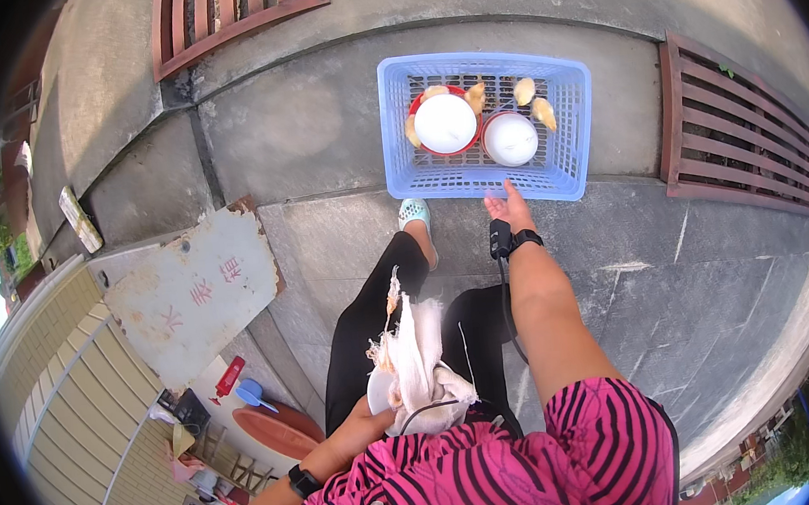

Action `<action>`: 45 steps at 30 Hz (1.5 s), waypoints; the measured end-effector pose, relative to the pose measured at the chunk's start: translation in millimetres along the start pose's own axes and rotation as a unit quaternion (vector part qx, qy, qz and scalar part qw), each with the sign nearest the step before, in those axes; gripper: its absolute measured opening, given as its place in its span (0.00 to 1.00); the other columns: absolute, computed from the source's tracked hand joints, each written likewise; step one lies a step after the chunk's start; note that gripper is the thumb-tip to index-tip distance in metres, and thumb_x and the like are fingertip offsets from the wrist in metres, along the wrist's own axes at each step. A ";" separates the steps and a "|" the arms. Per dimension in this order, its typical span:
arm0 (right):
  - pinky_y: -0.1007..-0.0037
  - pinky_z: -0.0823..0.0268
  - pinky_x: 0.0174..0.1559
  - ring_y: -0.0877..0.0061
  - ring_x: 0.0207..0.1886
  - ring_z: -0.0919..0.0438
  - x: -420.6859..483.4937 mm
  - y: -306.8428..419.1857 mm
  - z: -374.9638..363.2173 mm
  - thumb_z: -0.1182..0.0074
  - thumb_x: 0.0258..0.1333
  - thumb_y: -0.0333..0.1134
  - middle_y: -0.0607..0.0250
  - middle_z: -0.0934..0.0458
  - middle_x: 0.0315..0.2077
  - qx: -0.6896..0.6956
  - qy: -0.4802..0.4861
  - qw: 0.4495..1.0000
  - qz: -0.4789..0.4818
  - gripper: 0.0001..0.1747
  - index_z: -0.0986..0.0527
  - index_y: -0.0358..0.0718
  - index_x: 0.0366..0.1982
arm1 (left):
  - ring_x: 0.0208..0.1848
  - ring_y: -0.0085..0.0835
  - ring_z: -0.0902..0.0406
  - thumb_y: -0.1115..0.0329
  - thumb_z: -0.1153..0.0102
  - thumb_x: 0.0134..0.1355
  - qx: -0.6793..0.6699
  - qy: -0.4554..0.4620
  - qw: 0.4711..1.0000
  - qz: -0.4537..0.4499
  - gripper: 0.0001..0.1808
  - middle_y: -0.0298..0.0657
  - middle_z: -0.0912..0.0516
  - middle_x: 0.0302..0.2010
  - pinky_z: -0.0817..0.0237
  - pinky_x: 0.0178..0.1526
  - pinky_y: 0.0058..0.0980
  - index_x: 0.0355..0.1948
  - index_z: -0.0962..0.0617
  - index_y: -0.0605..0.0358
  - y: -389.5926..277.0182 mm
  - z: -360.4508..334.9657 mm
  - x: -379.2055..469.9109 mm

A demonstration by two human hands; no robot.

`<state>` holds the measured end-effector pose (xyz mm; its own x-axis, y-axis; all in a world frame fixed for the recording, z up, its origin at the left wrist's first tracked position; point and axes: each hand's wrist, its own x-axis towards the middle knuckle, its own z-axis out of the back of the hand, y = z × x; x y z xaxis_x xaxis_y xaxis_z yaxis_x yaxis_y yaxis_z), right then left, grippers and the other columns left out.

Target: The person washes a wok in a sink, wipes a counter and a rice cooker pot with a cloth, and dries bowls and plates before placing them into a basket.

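Note:
My left hand (365,423), close to my body, grips a white bowl (382,390) and a frayed white cloth sack (427,387) bunched against it. The sack's inside is hidden. Stretched forward, my right hand (510,211) holds nothing, its fingers apart at the near rim of a blue plastic crate (394,138). Whether it touches the crate, I cannot tell. Inside the crate are a white-domed poultry feeder or drinker (445,124) on a red base and a second white dome (510,139) beside it. Several yellow chicks (543,113) stand around them on the slatted floor.
Rusty metal grates (747,121) lie right and upper left (233,22). A sheet-metal panel (191,293) with red writing rests at left. Beyond it are a brown basin (279,431), a blue scoop (251,393) and a red bottle (229,377). The concrete ground (293,132) has a low step.

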<state>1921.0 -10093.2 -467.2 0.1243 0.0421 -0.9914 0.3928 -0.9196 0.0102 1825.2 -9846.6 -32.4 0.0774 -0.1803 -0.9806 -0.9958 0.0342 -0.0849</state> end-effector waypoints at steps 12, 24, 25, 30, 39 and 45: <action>0.78 0.44 0.17 0.78 0.26 0.30 12.0 -1.9 1.3 0.52 0.49 0.25 0.64 0.25 0.37 -0.033 0.090 0.995 0.017 0.28 0.43 0.54 0.50 | 0.43 0.22 0.26 0.72 0.53 0.59 0.021 -0.004 0.999 0.027 0.18 0.35 0.22 0.43 0.36 0.47 0.22 0.51 0.29 0.62 -1.5 6.4 1.8; 0.79 0.43 0.19 0.75 0.28 0.30 -9.7 3.8 -11.1 0.52 0.47 0.22 0.59 0.24 0.42 -0.019 0.155 0.986 0.061 0.38 0.49 0.57 0.58 | 0.44 0.23 0.26 0.72 0.52 0.59 0.014 0.007 1.000 0.012 0.18 0.36 0.22 0.44 0.36 0.48 0.23 0.51 0.28 0.62 6.0 4.3 7.0; 0.79 0.43 0.19 0.75 0.27 0.30 -13.6 8.5 -13.6 0.52 0.46 0.21 0.58 0.24 0.42 -0.011 0.155 0.986 0.059 0.38 0.48 0.56 0.58 | 0.44 0.23 0.26 0.72 0.52 0.59 0.020 0.009 1.000 0.011 0.18 0.36 0.22 0.44 0.36 0.48 0.23 0.51 0.28 0.62 5.3 3.8 8.2; 0.78 0.47 0.18 0.76 0.25 0.32 -53.1 26.1 -3.5 0.53 0.48 0.21 0.55 0.24 0.42 -0.014 0.145 0.988 0.060 0.39 0.51 0.58 0.59 | 0.46 0.26 0.26 0.72 0.53 0.58 0.067 0.052 0.996 -0.040 0.18 0.37 0.23 0.46 0.36 0.50 0.25 0.51 0.29 0.62 0.2 -9.4 1.0; 0.78 0.45 0.19 0.76 0.23 0.34 -189.7 67.2 29.0 0.54 0.46 0.21 0.49 0.26 0.41 -0.040 0.165 0.983 0.066 0.27 0.45 0.50 0.48 | 0.50 0.32 0.26 0.74 0.52 0.57 -0.007 0.107 0.990 -0.092 0.21 0.43 0.24 0.48 0.36 0.53 0.28 0.53 0.31 0.66 -9.0 -42.2 -30.1; 0.78 0.44 0.18 0.73 0.23 0.34 -263.2 104.5 65.6 0.53 0.46 0.22 0.47 0.26 0.41 -0.062 0.172 0.979 0.094 0.28 0.47 0.49 0.48 | 0.52 0.42 0.27 0.80 0.56 0.57 -0.062 0.082 0.980 -0.172 0.24 0.47 0.28 0.53 0.34 0.55 0.40 0.57 0.36 0.64 -45.0 -19.0 -56.7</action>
<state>1869.5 -10226.0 -213.8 0.4965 0.0253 -0.8677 0.4388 -0.8697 0.2258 1864.7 -9856.6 30.4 0.4103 -0.3154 -0.8557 -0.9114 -0.1737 -0.3730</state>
